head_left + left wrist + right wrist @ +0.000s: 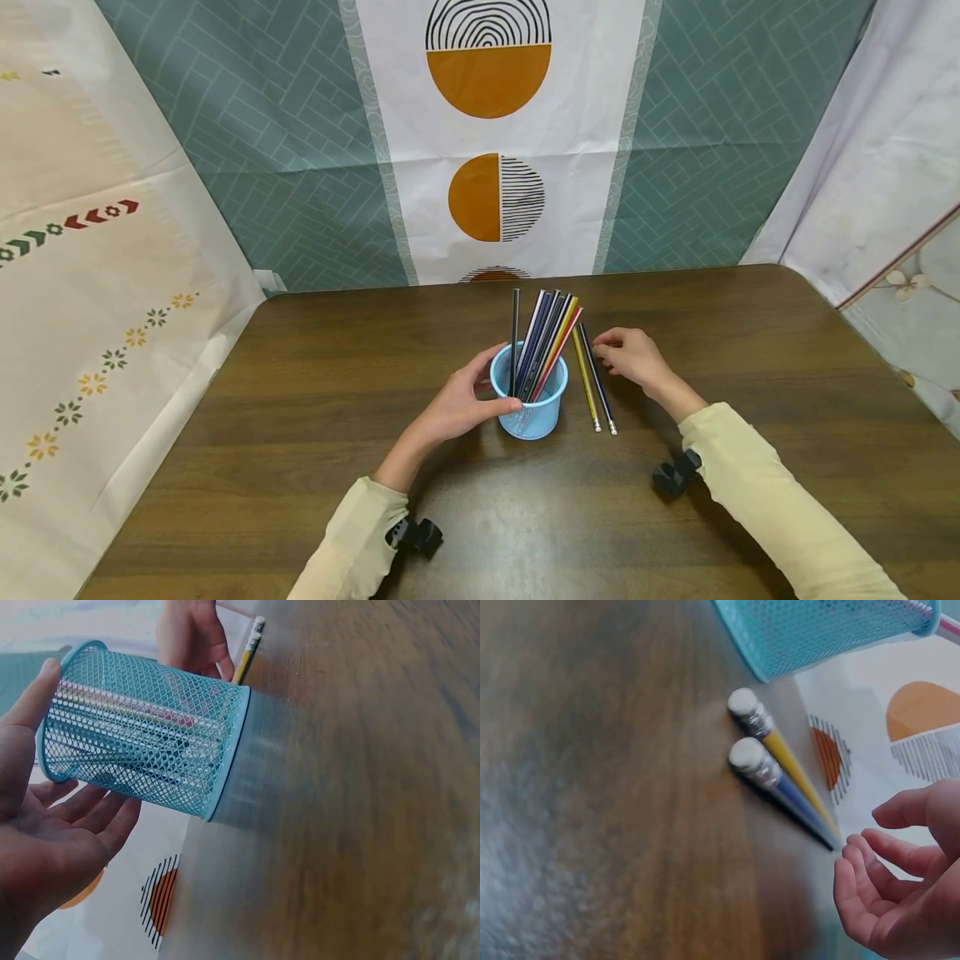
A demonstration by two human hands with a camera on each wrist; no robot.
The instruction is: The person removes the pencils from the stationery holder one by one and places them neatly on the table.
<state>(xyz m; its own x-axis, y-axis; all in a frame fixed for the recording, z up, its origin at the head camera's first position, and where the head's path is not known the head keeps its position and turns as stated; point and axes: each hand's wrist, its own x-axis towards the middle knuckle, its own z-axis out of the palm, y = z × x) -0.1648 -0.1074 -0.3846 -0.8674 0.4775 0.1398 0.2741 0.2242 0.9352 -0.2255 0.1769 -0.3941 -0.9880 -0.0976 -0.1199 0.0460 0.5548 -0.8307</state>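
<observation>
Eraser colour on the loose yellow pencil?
The eraser is white; clearest in the right wrist view.

Free tabletop [780, 358] right of right hand [628, 357], but two pencils [597, 380] and mesh cup [534, 423] leftward

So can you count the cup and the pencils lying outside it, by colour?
Light blue cup: 1
Yellow pencil: 1
Dark blue pencil: 1
Total: 3
</observation>
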